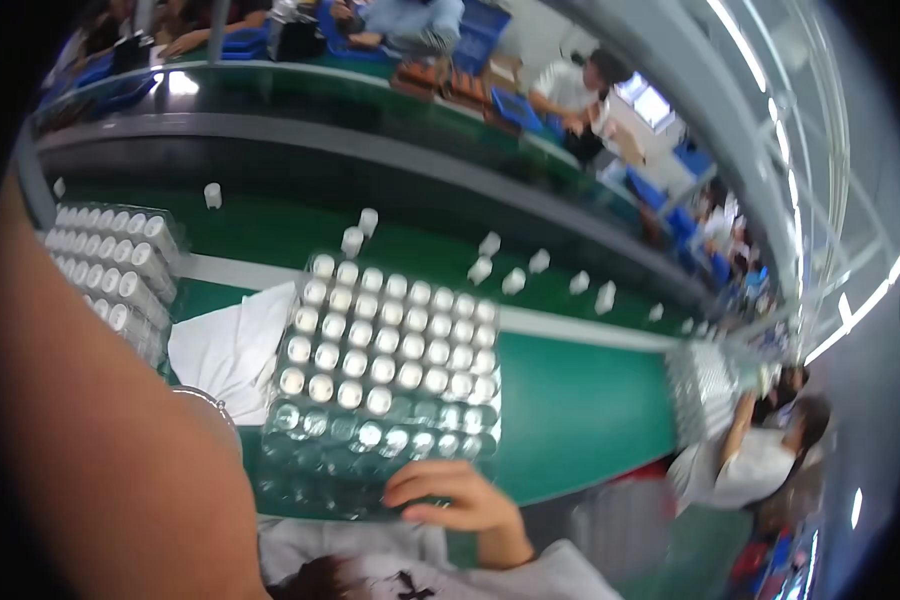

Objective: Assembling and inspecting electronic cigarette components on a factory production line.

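A clear plastic tray (310, 470) with rows of round pockets lies in front of me, tilted in the picture. White round capped pieces (382, 340) fill its far rows, while the pockets at the near side hold none. My right hand (460, 497) is over the tray's near edge, its fingers loosely bent and the thumb apart from them, with nothing visible between. Whether the fingertips touch the plastic I cannot tell. My left arm (120, 430) crosses the left side, large and close; its hand lies outside the picture.
Stacked trays of white pieces (120, 250) stand at the left, beside a white cloth (235, 340). Loose white pieces (353, 241) stand along the green belt (420, 235) beyond. More stacked trays (700, 390) and a seated person (750, 465) are at the right. Other people sit across the line.
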`<act>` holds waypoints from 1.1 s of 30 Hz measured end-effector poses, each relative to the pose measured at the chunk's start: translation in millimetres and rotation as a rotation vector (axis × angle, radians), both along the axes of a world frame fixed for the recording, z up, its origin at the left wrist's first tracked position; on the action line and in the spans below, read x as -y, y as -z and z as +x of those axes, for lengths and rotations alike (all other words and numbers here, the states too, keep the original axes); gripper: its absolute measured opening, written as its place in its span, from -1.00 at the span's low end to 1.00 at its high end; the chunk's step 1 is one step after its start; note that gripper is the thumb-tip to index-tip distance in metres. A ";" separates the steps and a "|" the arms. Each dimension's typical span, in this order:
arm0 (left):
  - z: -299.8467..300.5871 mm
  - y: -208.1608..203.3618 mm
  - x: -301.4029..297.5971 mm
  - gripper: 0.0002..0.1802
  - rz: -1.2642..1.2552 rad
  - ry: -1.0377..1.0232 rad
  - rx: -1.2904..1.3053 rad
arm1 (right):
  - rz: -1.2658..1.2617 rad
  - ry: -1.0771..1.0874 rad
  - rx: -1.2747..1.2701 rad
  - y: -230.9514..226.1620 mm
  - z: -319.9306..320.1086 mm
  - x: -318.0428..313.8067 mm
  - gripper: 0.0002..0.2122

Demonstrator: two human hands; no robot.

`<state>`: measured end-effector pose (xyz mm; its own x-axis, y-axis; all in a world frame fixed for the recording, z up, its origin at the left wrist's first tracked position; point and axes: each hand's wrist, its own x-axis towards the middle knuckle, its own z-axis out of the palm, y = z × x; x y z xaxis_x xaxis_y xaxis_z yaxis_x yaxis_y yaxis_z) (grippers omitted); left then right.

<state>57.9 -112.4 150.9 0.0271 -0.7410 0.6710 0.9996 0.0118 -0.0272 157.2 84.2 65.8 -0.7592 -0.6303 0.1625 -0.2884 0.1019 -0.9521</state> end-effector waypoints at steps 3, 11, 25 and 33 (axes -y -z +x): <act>5.3 -14.8 6.2 -0.65 0.023 -0.118 -0.063 | 0.014 -0.030 -0.083 2.3 -2.1 7.6 -0.86; 14.7 -49.5 18.4 -0.66 -0.050 -0.226 -0.165 | 0.006 -0.134 -0.103 9.1 -17.1 11.2 -0.84; 24.9 -54.5 59.1 -0.72 0.194 -0.378 -0.280 | 0.353 0.521 -0.294 -13.1 -82.4 -72.3 -0.84; -92.3 46.2 63.7 -0.50 -1.332 -0.397 1.056 | 0.771 0.918 -0.489 44.2 -211.9 -123.7 -0.63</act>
